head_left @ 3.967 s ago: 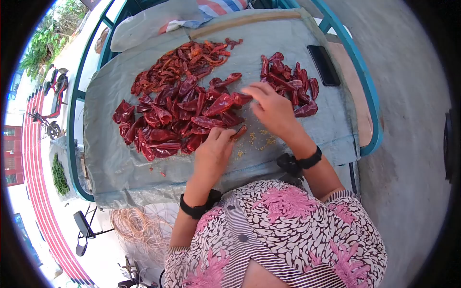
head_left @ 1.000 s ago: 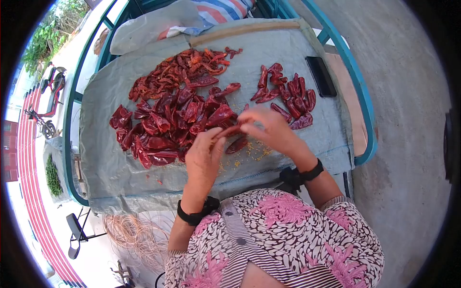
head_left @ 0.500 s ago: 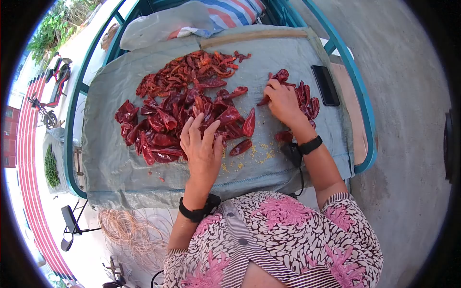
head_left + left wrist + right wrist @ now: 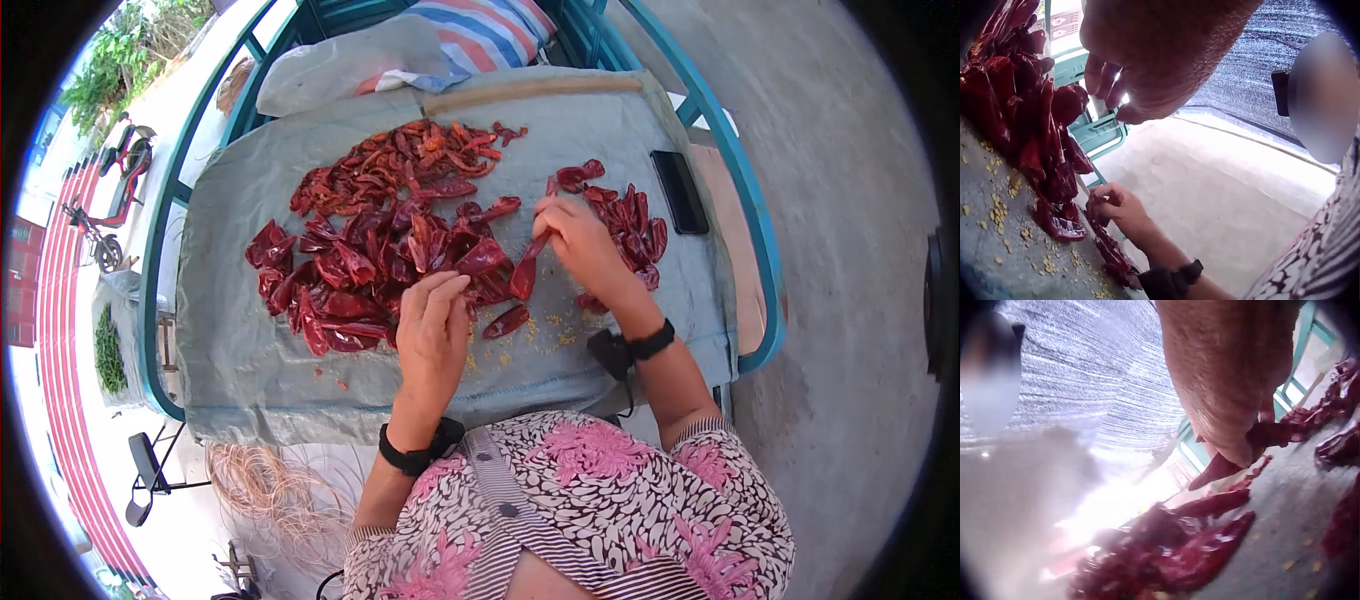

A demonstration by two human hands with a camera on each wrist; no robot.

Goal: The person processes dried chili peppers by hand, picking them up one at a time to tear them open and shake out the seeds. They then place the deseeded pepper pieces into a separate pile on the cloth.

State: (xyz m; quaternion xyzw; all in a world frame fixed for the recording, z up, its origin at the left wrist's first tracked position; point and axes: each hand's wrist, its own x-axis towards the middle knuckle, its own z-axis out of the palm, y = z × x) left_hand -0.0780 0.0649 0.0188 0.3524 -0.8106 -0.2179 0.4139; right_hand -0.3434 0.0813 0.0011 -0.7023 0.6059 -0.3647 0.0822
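The right hand point(image 4: 585, 245) pinches a long dried red pepper point(image 4: 551, 187) beside the smaller pepper pile point(image 4: 635, 220). In the right wrist view, the pepper point(image 4: 1213, 472) sticks out from under the right hand point(image 4: 1229, 381). At the near edge of the large pile of whole peppers point(image 4: 345, 265), the left hand point(image 4: 432, 335) hovers or rests with relaxed fingers; contact cannot be told. Nothing shows in the left hand point(image 4: 1154, 62) in the left wrist view. A single pepper point(image 4: 507, 321) lies between the hands, near scattered yellow seeds point(image 4: 560, 325).
Shrivelled orange-red peppers point(image 4: 385, 165) lie behind the large pile. A black phone point(image 4: 680, 192) is at the right on the grey-green sheet point(image 4: 300, 385). Teal rails point(image 4: 748, 200) run along both sides, and a striped bag point(image 4: 485, 35) sits at the back.
The right hand has drawn slightly left and toward the body from the smaller pile, with a pepper now visible in its pinch. The left hand's fingers are closer together and lower in view.
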